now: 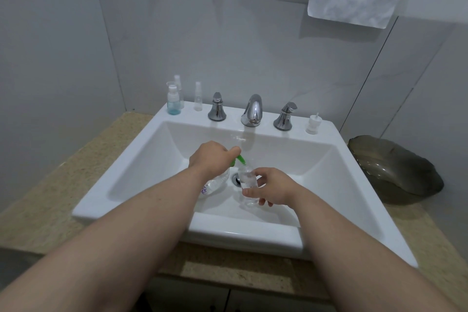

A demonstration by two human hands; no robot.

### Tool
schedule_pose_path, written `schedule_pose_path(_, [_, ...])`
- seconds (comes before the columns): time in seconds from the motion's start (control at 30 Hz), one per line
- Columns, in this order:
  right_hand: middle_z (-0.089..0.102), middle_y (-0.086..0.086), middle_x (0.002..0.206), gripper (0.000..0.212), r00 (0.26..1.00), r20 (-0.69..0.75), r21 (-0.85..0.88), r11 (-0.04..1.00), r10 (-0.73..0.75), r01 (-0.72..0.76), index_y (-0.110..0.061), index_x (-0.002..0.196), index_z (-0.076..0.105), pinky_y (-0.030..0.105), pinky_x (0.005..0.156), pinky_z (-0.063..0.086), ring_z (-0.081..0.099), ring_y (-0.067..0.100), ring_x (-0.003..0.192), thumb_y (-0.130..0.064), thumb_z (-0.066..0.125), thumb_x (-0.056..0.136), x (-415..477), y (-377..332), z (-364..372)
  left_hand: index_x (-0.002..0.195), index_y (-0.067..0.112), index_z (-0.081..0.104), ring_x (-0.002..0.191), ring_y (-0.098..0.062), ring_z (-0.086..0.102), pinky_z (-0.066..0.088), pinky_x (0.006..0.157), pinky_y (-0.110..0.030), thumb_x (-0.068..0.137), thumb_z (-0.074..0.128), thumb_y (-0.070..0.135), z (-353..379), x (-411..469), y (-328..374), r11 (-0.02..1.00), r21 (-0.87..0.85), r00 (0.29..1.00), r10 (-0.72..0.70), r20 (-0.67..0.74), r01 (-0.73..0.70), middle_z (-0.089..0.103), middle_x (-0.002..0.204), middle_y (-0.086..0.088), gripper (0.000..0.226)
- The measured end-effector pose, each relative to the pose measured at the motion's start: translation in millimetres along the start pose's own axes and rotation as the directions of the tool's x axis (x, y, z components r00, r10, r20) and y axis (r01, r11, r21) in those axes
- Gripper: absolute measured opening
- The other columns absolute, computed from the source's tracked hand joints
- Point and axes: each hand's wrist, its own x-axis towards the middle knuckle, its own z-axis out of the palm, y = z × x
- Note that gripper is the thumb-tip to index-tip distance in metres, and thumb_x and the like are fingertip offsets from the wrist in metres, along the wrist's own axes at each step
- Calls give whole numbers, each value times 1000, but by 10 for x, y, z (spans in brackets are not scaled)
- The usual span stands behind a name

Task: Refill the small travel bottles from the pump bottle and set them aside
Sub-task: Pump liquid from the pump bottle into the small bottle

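Two bottles meet over the white sink [253, 233]. The left hand [211, 157] grips the tilted pump bottle [215, 183], and its green nozzle [239, 160] is at the mouth of the clear travel bottle [247, 180], pinched by the right hand [272, 189]. Three small bottles [173, 102] stand on the rim at 11 o'clock.

UNIT: person, two arms in view | LEFT: left forearm [114, 230] uncovered from the 8 o'clock frame edge to wrist; left hand [211, 157] bare | RIGHT: right forearm [354, 248] uncovered from the 4 o'clock edge to wrist; right hand [272, 189] bare
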Motion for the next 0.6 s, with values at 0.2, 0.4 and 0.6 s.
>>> schedule_pose_path(0.2, [75, -4, 97, 49, 1000, 1, 17, 1000, -3, 3, -22, 130, 60, 23, 52, 49, 67, 8, 58, -32, 83, 87, -9, -3, -3, 65, 16, 69, 69, -21, 60, 44, 65, -31, 90, 46, 70, -15, -21, -20, 1000, 5, 1000, 19, 0, -19, 61, 62, 4, 63])
schedule_pose_path(0.4, [76, -3, 97, 46, 1000, -5, 40, 999, -9, 9, -22, 127, 61, 25, 53, 50, 67, 10, 59, -32, 83, 87, 11, 17, -2, 66, 24, 70, 78, -17, 65, 48, 74, -33, 88, 40, 83, -5, -23, -38, 999, 10, 999, 45, 15, -45, 71, 74, 5, 69])
schedule_pose_path(0.6, [77, -1, 98, 44, 1000, -8, 59, 998, -13, 13, -23, 123, 62, 26, 54, 50, 67, 11, 59, -31, 84, 86, 26, 25, 3, 66, 24, 70, 77, -17, 64, 47, 74, -34, 89, 40, 80, -7, -33, -4, 999, 36, 999, 39, 16, -40, 69, 73, 5, 67])
